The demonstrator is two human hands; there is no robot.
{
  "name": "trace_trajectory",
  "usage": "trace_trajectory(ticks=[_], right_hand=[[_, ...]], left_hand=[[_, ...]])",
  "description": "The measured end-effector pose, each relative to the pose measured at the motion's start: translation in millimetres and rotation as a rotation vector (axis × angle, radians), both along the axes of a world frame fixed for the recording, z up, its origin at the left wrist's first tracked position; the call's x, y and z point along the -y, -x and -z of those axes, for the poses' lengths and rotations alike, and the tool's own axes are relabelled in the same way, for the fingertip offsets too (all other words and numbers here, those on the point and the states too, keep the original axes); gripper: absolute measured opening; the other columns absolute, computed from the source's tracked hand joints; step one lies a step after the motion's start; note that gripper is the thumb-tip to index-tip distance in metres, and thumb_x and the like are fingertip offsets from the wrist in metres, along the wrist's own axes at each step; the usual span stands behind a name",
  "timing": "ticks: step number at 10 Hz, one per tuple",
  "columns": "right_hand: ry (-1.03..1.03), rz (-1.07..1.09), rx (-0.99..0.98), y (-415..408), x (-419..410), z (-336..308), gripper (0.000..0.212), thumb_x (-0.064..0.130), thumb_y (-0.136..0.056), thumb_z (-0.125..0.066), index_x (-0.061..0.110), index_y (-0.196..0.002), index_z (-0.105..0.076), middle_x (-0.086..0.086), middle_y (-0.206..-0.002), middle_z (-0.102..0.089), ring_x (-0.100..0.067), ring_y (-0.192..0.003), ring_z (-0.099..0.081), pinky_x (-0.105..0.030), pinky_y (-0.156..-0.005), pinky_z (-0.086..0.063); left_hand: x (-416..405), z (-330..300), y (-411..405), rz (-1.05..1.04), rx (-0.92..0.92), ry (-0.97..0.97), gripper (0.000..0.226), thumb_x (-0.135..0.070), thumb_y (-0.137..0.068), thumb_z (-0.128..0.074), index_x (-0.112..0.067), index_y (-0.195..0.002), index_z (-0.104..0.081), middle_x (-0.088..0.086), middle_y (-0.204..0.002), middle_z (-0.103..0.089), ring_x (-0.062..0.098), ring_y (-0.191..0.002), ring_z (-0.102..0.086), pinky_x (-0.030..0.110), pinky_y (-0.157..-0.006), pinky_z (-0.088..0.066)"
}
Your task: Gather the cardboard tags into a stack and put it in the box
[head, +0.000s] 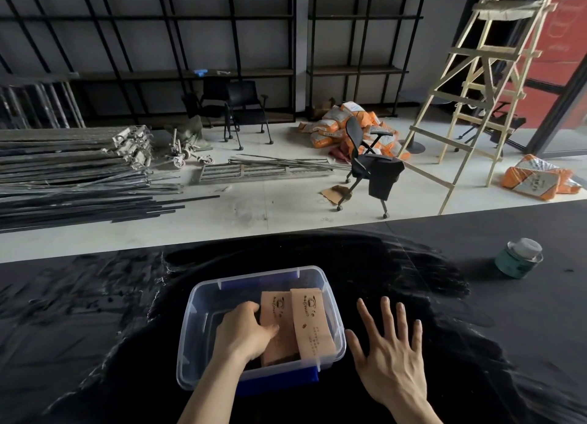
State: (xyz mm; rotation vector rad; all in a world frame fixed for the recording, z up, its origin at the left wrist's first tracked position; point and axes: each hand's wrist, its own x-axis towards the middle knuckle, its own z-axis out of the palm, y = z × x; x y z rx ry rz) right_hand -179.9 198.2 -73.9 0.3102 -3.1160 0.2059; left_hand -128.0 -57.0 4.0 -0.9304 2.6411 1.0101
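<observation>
A clear plastic box (203,299) with blue latches sits on the black table in front of me. Inside it lie brown cardboard tags printed with a cup logo: one stack (313,323) leans against the right wall, another stack (279,331) lies beside it to the left. My left hand (244,331) is down inside the box, fingers curled on the left edge of the left stack. My right hand (390,350) hovers just outside the box's right wall, fingers spread, holding nothing.
A green tin with a grey lid (519,258) stands on the table at the far right. Beyond the table edge the floor holds metal bars (73,176), an office chair (368,166), orange sacks (346,125) and a wooden ladder (476,83).
</observation>
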Motion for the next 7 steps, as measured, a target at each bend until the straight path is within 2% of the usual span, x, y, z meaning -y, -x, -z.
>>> trace_trajectory(ticks=[1,3,4,5,6,7], right_hand=[[-0.007,-0.002,0.003,1,0,0,0.078,0.078,-0.090,0.002,0.045,-0.160,0.000,-0.007,-0.173,-0.002,-0.032,-0.158,0.008,-0.059,-0.126,0.000],[0.010,-0.005,0.007,3,-1,1,0.078,0.079,-0.088,0.004,0.047,-0.159,0.006,-0.006,-0.173,0.004,-0.031,-0.157,0.013,-0.059,-0.126,0.003],[0.007,-0.016,0.020,3,-1,-1,0.078,0.079,-0.089,0.003,0.046,-0.159,0.003,-0.007,-0.173,0.001,-0.031,-0.157,0.011,-0.059,-0.126,0.002],[0.019,-0.008,0.046,4,0,-5,0.079,0.078,-0.088,0.004,0.045,-0.160,0.001,-0.008,-0.173,0.000,-0.032,-0.157,0.010,-0.060,-0.126,0.002],[-0.035,-0.010,0.040,3,1,-3,0.081,0.078,-0.085,0.010,0.045,-0.159,0.008,-0.007,-0.173,0.004,-0.032,-0.157,0.013,-0.059,-0.126,0.004],[-0.065,-0.015,0.085,6,1,-3,0.084,0.080,-0.083,0.014,0.045,-0.159,0.010,-0.007,-0.173,0.007,-0.033,-0.157,0.013,-0.060,-0.126,0.005]], left_hand=[[-2,1,-1,0.001,-0.014,-0.014,0.062,-0.036,-0.087,-0.078,-0.021,-0.142,-0.053,0.000,-0.134,-0.068,0.022,-0.115,-0.068,0.027,-0.077,-0.050],[-1,3,-2,0.010,-0.031,-0.008,0.064,-0.038,-0.086,-0.079,-0.023,-0.142,-0.052,-0.002,-0.134,-0.068,0.020,-0.112,-0.069,0.025,-0.075,-0.050],[0,1,-2,0.024,-0.037,-0.007,0.066,-0.042,-0.085,-0.079,-0.023,-0.142,-0.053,-0.002,-0.136,-0.067,0.021,-0.116,-0.068,0.031,-0.085,-0.055],[2,-1,-4,0.040,-0.038,-0.059,0.074,-0.052,-0.085,-0.075,-0.020,-0.146,-0.048,0.001,-0.141,-0.063,0.023,-0.124,-0.063,0.035,-0.095,-0.053],[6,-8,-10,0.059,-0.059,-0.068,0.072,-0.058,-0.089,-0.066,-0.018,-0.147,-0.048,0.000,-0.140,-0.066,0.021,-0.125,-0.063,0.033,-0.096,-0.051],[7,-19,-21,0.064,-0.151,-0.050,0.066,-0.056,-0.093,-0.063,-0.020,-0.146,-0.050,-0.002,-0.139,-0.066,0.017,-0.126,-0.063,0.034,-0.104,-0.051]])
